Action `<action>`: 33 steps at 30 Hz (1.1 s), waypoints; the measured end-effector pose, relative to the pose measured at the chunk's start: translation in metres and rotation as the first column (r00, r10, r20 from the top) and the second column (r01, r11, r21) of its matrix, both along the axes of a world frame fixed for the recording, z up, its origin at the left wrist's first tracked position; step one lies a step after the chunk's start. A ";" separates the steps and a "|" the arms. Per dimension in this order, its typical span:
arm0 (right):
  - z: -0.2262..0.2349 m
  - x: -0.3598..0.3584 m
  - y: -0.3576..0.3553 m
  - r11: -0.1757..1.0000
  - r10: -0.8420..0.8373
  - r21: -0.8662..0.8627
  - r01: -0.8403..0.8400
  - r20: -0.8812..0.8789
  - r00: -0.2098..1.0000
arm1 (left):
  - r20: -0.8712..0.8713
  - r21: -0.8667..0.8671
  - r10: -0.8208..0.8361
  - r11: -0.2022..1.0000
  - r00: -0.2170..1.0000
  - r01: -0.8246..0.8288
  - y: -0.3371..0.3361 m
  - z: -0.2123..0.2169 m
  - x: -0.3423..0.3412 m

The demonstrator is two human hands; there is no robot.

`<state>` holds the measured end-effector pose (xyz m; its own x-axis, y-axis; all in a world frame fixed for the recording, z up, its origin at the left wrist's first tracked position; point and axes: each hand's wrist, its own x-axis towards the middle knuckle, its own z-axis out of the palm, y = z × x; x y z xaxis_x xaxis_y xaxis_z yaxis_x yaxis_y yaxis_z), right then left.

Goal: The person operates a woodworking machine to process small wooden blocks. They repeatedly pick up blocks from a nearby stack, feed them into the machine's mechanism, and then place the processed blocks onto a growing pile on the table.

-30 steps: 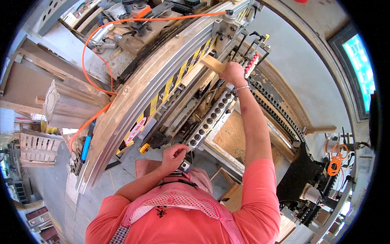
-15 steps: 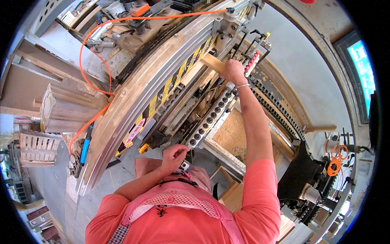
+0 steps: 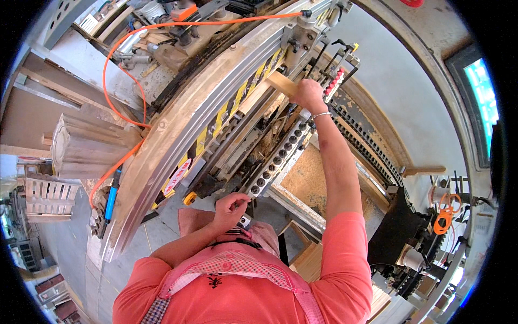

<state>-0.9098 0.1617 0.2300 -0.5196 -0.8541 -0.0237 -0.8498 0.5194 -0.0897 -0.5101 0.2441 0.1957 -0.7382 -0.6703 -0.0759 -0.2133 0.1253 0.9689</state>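
My right hand reaches far forward over the machine. Its fingers are closed on the end of a short, flat wooden board. The board's other end meets a pale wooden strip lying beside the yellow-and-black striped rail. Close to my body, my left hand is loosely curled, with thumb and fingertips drawn together and nothing visible in them. It is by the near end of a white bar with a row of round black pads; I cannot tell whether it touches the bar.
A long curved beam crosses on the left, with an orange hose looping over it. Sawdust covers a panel under my right forearm. A lit screen stands at far right. Red knobs line the part beyond my right hand.
My view has shifted very slightly. Both hands keep their places, and the wooden board stays in my right hand's grip.
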 end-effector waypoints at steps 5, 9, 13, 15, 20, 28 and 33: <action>0.001 0.000 0.001 1.000 -0.011 0.003 0.011 0.008 1.000 | 0.028 -0.023 0.007 1.000 1.000 -0.006 0.001 -0.002 0.001; -0.002 -0.003 0.002 1.000 0.030 -0.010 -0.030 -0.004 1.000 | 0.044 -0.009 0.017 1.000 0.999 -0.016 0.002 0.001 -0.001; -0.003 -0.005 0.003 0.998 0.050 -0.030 -0.050 0.000 0.999 | 0.081 -0.010 0.006 1.000 0.997 -0.005 0.002 0.004 -0.001; -0.001 -0.002 0.002 0.999 0.044 -0.028 -0.044 0.008 0.999 | 0.065 -0.017 0.015 1.000 0.998 -0.014 0.002 0.005 -0.002; -0.003 -0.003 -0.002 1.000 -0.001 0.018 0.001 -0.007 1.000 | 0.066 -0.039 0.005 0.999 0.998 -0.003 0.001 0.009 -0.004; -0.006 -0.005 0.001 0.999 0.027 -0.038 -0.027 0.009 1.000 | 0.078 -0.046 -0.019 0.999 0.997 0.022 0.003 0.009 -0.003; 0.000 0.001 -0.001 1.000 -0.025 0.019 0.024 0.034 0.999 | 0.049 -0.027 -0.007 1.000 0.999 0.009 0.003 0.000 0.002</action>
<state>-0.9086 0.1607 0.2296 -0.5387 -0.8405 -0.0575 -0.8335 0.5417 -0.1085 -0.5080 0.2467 0.1955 -0.7393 -0.6668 -0.0935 -0.2592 0.1537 0.9535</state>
